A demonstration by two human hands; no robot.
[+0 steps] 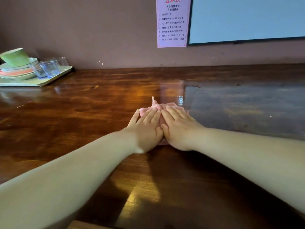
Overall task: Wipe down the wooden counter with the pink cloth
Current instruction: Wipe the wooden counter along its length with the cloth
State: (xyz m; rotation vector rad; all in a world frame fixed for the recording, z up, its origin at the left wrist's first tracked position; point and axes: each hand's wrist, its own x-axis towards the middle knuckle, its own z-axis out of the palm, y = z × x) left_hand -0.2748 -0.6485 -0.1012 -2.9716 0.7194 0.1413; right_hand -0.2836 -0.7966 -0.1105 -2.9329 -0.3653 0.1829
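Glossy brown wood is filling the frame as a person is leaning over a long bench (82,123) set against a dull mauve wall (82,30), where a pink notice (173,22) and the corner of a pale screen (247,19) are hanging. At the far left a tray (54,78) is carrying stacked plates (18,70), a tipped green cup (14,57) and several small clear glasses (49,68).

Both arms are reaching forward, the left hand (145,128) and right hand (178,128) lying side by side with thumbs touching. Their fingers (148,115) are lying straight and slightly spread, pressing flat on the pink cloth (158,106) rather than curling around it.

Trouble looks likeliest at the left end: a wide sweep that way could be nudging the tray and toppling the glasses or the leaning cup. With flat palms alone pinning it, the cloth could also be bunching or slipping free on the slick varnish.

That cloth is sitting near the middle of the bench, mostly hidden beneath the hands; only a crumpled pale-pink edge and one small upright peak are showing beyond the fingertips, with a sliver near the wrists.
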